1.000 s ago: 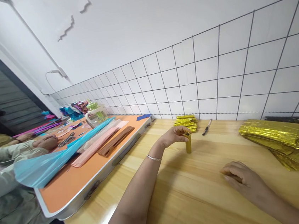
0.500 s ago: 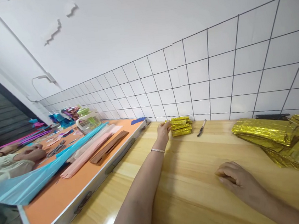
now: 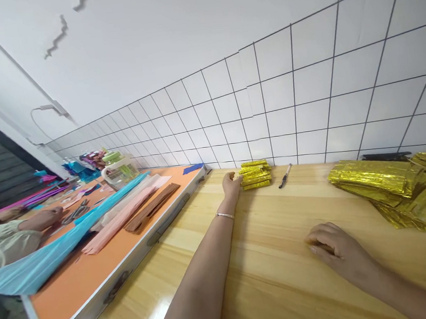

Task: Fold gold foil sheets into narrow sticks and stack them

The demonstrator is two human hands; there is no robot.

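Small rolled bundles of shiny gold foil [image 3: 256, 175] lie in a stack against the wall. My left hand [image 3: 231, 184] is at the left end of this stack, thumb and fingers apart and nothing gripped in them. It wears a thin silver bangle [image 3: 225, 215] at the wrist. Over the bare wood on the right, my right hand [image 3: 330, 243] is loosely curled, fingers bent toward the thumb; its fingertips are blurred and no object shows in them. A pen [image 3: 285, 176] lies between the gold stack and a heap of larger folded gold foil strips [image 3: 382, 179].
On the left, an orange-topped board with a metal rim [image 3: 79, 300] carries blue [image 3: 65, 241], pink [image 3: 122, 217] and brown [image 3: 152, 209] paper strips, scissors [image 3: 77, 212] and a green-lidded jug [image 3: 117, 168]. Another person's hand [image 3: 44, 218] rests there. The gridded wall [image 3: 315, 83] bounds the table's back.
My left hand has loosened from the gold bundles, its fingers parting and drawing slightly left. My right hand stays about where it was. The view has shifted slightly.
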